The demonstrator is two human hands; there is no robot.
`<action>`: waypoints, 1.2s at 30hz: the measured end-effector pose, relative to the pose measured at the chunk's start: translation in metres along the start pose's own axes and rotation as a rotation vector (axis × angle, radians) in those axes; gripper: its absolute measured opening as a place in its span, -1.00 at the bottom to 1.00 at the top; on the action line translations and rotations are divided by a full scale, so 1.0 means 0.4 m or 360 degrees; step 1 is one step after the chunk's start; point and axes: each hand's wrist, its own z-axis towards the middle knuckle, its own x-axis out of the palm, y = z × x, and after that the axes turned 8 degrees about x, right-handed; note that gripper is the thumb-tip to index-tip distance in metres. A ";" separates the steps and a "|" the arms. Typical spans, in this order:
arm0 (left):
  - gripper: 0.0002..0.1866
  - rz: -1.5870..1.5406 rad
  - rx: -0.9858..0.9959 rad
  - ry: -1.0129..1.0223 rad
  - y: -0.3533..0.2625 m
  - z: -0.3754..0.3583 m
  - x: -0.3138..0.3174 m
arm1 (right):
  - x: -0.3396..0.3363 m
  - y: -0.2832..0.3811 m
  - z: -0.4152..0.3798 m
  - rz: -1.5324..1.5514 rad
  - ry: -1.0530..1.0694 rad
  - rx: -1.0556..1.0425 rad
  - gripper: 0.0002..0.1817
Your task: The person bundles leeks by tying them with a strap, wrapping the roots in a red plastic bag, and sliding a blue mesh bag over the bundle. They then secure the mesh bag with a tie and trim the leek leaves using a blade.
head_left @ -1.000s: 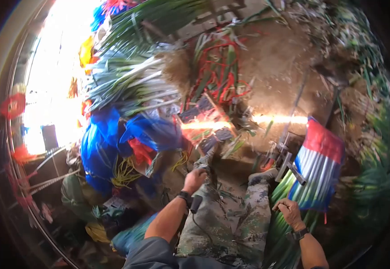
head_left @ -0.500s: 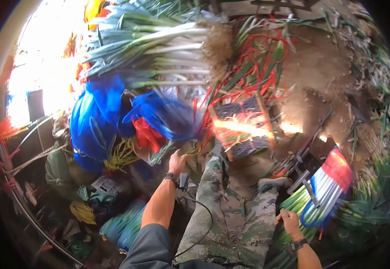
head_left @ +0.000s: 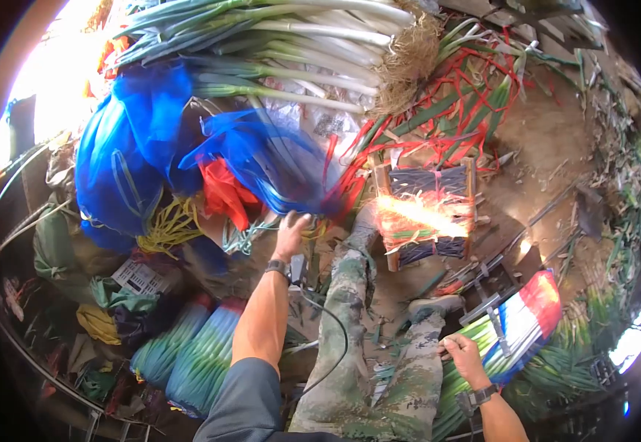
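Note:
My left hand (head_left: 291,237) reaches forward to the lower edge of a blue mesh bag (head_left: 261,158), its fingertips closed at that edge. Red mesh (head_left: 224,193) lies against the bag, with pale green cords (head_left: 247,237) just left of the hand. My right hand (head_left: 465,361) is beside my right knee with its fingers curled together; what they hold, if anything, is hidden. Close to it, a bundle of green onions (head_left: 508,339) rests slanted in a red, white and blue wrap (head_left: 545,298), by a metal bracket (head_left: 495,331).
Large leeks (head_left: 320,44) with shaggy roots lie at the top. A low wooden stool (head_left: 423,221) with a woven seat stands ahead of my feet. Wrapped onion bundles (head_left: 202,357) lie at my left. Red strips (head_left: 475,110) and trimmings litter the floor. A blue mesh pile (head_left: 125,162) sits farther left.
My left hand has reached forward from below the blue mesh bag to its lower edge. The right hand stays beside my knee, fingers curled. The view has shifted, showing more on the left below.

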 end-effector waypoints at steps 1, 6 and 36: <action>-0.14 -0.0219 -0.0081 -0.0036 -0.005 0.001 0.009 | 0.004 0.007 -0.001 -0.0012 0.0017 -0.0016 -0.74; -0.34 -0.0401 -0.0062 -0.0008 -0.106 -0.210 -0.037 | 0.024 0.037 -0.012 -0.0061 0.0006 -0.0070 -0.77; -0.80 0.0009 0.0269 0.1094 -0.632 -0.784 0.650 | -0.229 -0.074 -0.213 0.1067 -0.0122 -0.0909 -0.49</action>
